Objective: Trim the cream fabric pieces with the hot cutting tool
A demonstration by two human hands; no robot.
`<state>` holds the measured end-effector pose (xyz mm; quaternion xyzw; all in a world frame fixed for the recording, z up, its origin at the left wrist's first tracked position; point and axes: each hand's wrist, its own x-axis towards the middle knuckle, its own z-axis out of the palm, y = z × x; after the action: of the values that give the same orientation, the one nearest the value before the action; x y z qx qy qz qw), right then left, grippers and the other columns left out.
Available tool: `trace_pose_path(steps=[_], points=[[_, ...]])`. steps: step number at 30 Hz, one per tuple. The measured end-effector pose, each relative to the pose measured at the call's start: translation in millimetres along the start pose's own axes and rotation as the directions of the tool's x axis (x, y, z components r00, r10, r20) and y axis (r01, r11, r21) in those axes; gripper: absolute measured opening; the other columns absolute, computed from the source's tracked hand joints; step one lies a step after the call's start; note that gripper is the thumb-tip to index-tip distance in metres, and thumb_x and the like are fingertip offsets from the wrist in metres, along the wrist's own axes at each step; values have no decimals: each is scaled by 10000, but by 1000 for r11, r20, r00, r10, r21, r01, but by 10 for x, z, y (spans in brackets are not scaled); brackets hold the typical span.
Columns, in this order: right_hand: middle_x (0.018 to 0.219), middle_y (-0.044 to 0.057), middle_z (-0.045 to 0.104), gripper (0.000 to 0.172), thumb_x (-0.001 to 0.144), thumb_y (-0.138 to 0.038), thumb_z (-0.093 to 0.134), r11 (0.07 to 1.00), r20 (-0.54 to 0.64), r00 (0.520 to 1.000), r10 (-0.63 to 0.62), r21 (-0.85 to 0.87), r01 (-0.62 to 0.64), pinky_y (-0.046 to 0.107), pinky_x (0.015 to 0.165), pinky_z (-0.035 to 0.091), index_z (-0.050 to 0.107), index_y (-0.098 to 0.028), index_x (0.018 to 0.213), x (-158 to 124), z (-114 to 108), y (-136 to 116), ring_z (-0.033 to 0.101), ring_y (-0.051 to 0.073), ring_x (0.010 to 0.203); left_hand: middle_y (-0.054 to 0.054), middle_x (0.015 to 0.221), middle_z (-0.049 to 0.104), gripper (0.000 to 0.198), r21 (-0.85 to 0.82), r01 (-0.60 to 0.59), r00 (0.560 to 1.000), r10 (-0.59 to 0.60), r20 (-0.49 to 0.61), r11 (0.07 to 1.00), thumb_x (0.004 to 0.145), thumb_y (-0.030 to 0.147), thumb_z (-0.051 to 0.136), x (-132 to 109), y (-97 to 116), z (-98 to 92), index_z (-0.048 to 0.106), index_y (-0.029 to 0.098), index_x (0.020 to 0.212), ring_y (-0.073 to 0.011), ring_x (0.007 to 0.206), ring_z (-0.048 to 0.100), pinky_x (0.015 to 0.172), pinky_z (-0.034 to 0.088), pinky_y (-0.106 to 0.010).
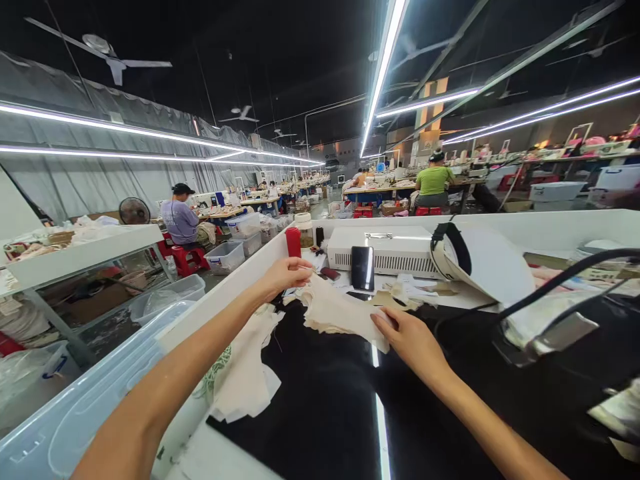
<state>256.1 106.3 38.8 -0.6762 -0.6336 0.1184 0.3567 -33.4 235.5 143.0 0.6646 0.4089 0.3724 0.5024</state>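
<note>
My left hand pinches the upper corner of a stack of cream fabric pieces above a glossy black worktop. My right hand lies on the stack's lower right edge, fingers closed over it. More cream fabric pieces hang over the worktop's left edge under my left forearm.
A white machine box with a black phone leaning on it sits behind the stack. A red spool, a jar, paper scraps and black cables lie around. Clear plastic bins stand left. Other people sit at distant tables.
</note>
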Motion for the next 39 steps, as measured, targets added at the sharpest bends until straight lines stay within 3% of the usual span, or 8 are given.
trace_pose_path(steps=[6,9,16,20,25,30,34,39], points=[[919,69,818,317,1018,-407,551,995,17,999,35,-96,-33,349,749,485,833,-263,1008,364,225,190,768,294,908,-98,1277,765,329,100,120,992,-116,-48,988,1107,385,799,519,-367,83,734,156,1334,-236,1073,778,937,696,-424],[949,64,825,280,1017,-356,572,989,22,999,44,-144,-40,340,757,487,835,-261,1028,451,294,270,776,286,942,-125,1432,719,406,151,146,989,-138,-62,978,1122,418,772,635,-560,141,699,179,1442,-285,1211,754,1022,683,-496],[1042,81,838,273,1030,-315,603,967,-34,999,4,-255,-12,350,766,522,823,-252,1179,563,461,396,788,283,950,-128,1452,712,421,350,153,986,-119,-118,924,1119,421,775,712,-810,198,694,181,1455,-295,1238,748,1045,675,-514],[1279,174,813,405,1008,-269,617,944,-94,987,-128,-316,92,474,1002,588,765,-197,1378,525,485,412,762,369,1172,-129,1479,702,416,521,126,986,-50,-157,844,1119,418,774,645,-767,164,698,185,1455,-307,1274,736,1074,663,-529],[1374,205,771,428,1036,-339,571,919,-126,944,-304,-301,255,621,1182,531,743,-188,1398,279,479,375,687,444,1344,-118,1442,720,405,713,178,983,-98,-152,678,1119,434,772,262,-608,-251,714,176,1426,-306,1245,746,1055,669,-515],[1319,140,802,347,1054,-429,564,893,-91,892,-442,-137,428,543,1050,641,780,-265,1270,-44,567,328,779,371,1194,-117,1443,719,397,839,313,943,-251,-218,446,1121,430,771,-521,-660,-674,714,183,1426,-303,1238,747,1054,671,-510],[1302,108,810,302,1062,-445,568,893,-5,893,-450,26,450,517,1031,677,789,-304,1212,-258,613,196,819,339,1184,-127,1447,716,401,862,350,927,-269,-262,368,1122,420,771,-969,-848,-675,705,184,1439,-292,1239,747,1053,671,-514],[1347,73,797,270,1071,-447,566,898,131,891,-434,139,417,435,959,703,792,-343,1174,-534,511,-37,843,292,1137,-125,1441,720,393,862,320,946,-185,-266,393,1126,427,765,-1140,-874,-620,709,186,1432,-288,1231,749,1051,672,-509]])
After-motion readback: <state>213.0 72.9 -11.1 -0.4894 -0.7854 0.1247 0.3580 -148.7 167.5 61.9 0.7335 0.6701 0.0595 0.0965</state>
